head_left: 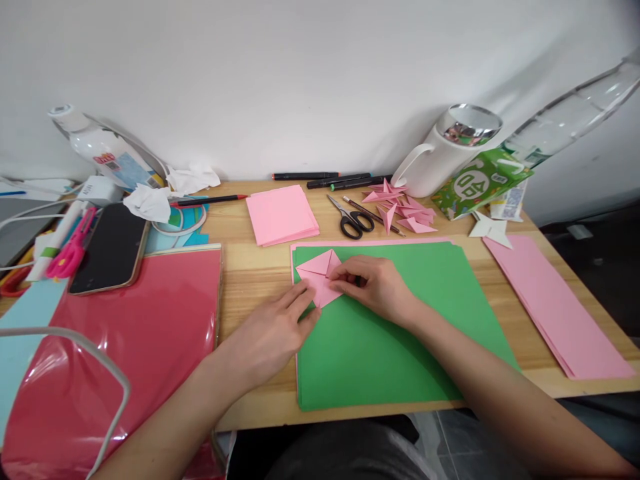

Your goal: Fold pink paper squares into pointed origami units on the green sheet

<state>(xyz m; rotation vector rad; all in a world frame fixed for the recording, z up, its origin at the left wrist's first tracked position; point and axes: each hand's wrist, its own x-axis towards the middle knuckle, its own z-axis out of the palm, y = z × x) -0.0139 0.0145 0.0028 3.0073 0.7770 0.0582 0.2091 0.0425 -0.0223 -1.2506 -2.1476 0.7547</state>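
A small folded pink paper (323, 288) lies at the upper left of a green sheet stack (395, 340), with triangular flaps folded at its top. The fingers of my left hand (275, 330) are on its left edge and the thumb is at its lower corner, holding it. My right hand (377, 283) pinches a flap on the right side between thumb and index finger. The fingertips partly cover that flap. Behind the sheets sit a stack of pink squares (283, 215), black-handled scissors (351, 220) and several folded pink paper pieces (400, 207).
A red plastic-wrapped pack (145, 333) and a phone (111, 247) lie left, with a white cable (107, 363) looping in front. Along the wall are markers (345, 180), a white mug (435, 160) and a green carton (480, 183). Pink strips (560, 307) lie right.
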